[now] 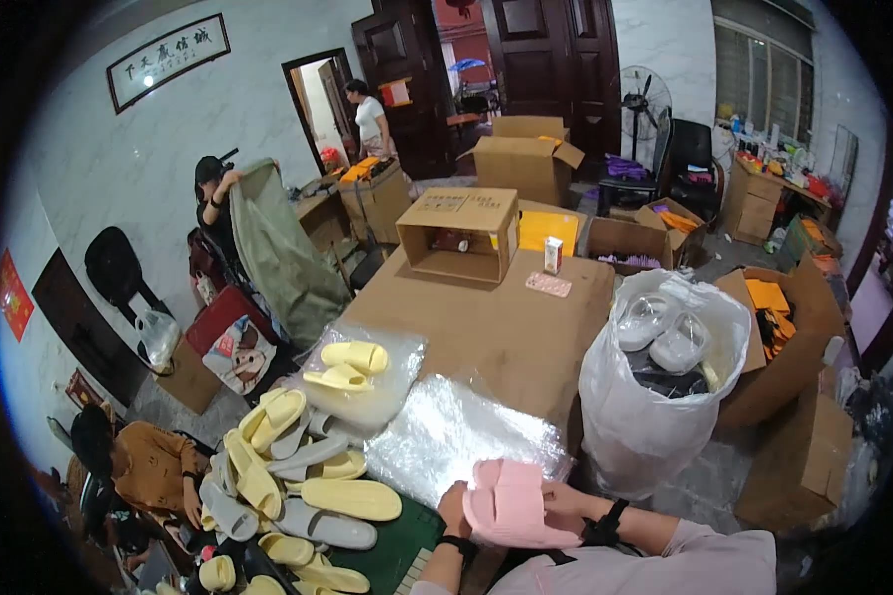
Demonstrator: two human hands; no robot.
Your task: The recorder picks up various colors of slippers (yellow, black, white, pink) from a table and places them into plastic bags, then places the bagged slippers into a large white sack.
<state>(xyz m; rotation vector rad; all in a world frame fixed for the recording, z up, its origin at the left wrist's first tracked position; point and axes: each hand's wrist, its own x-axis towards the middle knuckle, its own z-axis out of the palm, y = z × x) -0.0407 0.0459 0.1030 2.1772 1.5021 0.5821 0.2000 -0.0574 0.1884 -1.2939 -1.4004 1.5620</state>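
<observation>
At the near edge of the table, a pair of pink slippers (511,501) is held between my two hands, the pieces close together. My left hand (452,512) grips their left side, its fingers partly hidden behind the pink. On the right side my right hand (565,502) closes around the edge of the slippers. Just beyond them lies a stack of clear plastic bags (456,436), shiny and flat. A yellow pair of slippers (352,359) rests on clear plastic farther left. Beside my left arm is a heap of loose yellow and grey slippers (350,499).
The brown table (417,307) carries an open cardboard box (458,236), a small white box (553,255) and a pink flat item (548,285). A large white sack (630,426) of slippers stands at right. One person (154,461) sits left; another holds a green cloth (278,248).
</observation>
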